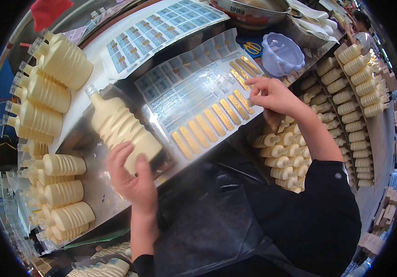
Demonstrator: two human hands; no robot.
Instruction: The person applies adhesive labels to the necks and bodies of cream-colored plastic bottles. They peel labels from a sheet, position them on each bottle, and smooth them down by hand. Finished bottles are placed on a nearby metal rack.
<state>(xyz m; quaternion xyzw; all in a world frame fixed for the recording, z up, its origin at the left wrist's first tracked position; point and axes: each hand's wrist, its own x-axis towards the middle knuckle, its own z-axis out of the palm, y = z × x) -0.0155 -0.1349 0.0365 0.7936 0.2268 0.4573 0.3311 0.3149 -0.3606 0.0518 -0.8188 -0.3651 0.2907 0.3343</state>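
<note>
Left hand (131, 177) rests on the base of a cream ribbed bottle (120, 127) lying on the steel worktable (92, 189), fingers loosely curled over it. Right hand (272, 94) pinches at a gold label on the sticker sheet (198, 106). Lavender plastic basket (281, 53) behind; contents not discernible. Filled cream bottles (50, 87) lie stacked at left.

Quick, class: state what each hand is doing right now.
Left hand: closed around the base of the cream ribbed bottle.
Right hand: fingers pinching at a gold label on the sticker sheet.
</note>
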